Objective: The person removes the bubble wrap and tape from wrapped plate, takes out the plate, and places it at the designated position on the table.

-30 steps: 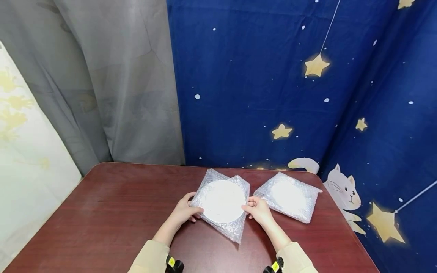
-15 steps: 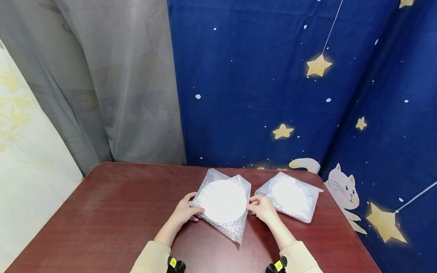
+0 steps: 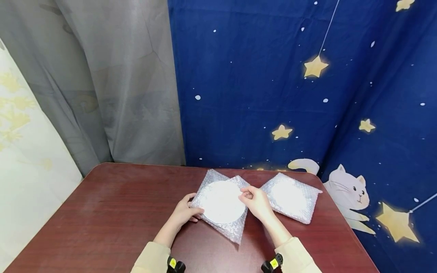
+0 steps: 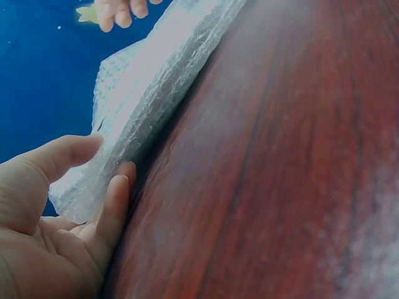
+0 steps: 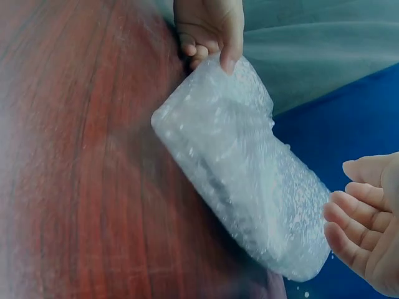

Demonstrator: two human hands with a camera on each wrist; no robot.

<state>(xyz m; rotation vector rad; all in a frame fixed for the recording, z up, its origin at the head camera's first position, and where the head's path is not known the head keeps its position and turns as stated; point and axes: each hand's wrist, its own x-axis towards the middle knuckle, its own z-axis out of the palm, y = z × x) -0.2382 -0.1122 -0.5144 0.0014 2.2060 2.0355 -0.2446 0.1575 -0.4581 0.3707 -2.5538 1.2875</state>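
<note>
A bubble-wrapped package (image 3: 228,226) lies at the table's middle, with a round white shape, washed out by glare, showing through the wrap. My left hand (image 3: 184,211) grips its left corner, thumb on top and fingers underneath, as the left wrist view also shows. Over the package's right edge hovers my right hand (image 3: 257,201), its fingers loosely bent. In the right wrist view that hand (image 5: 368,221) appears just apart from the wrap (image 5: 237,149), with nothing held. What exactly is inside the wrap cannot be made out.
A second bubble-wrapped package (image 3: 307,206) with a similar round white shape lies to the right, close to my right hand. The dark red wooden table (image 3: 112,216) ends at the back against a grey curtain (image 3: 136,94) and a blue star-patterned curtain (image 3: 239,94).
My right hand has left the package's right edge, shifting slightly right, then up and back left over its upper right side. The left hand and both packages stay put.
</note>
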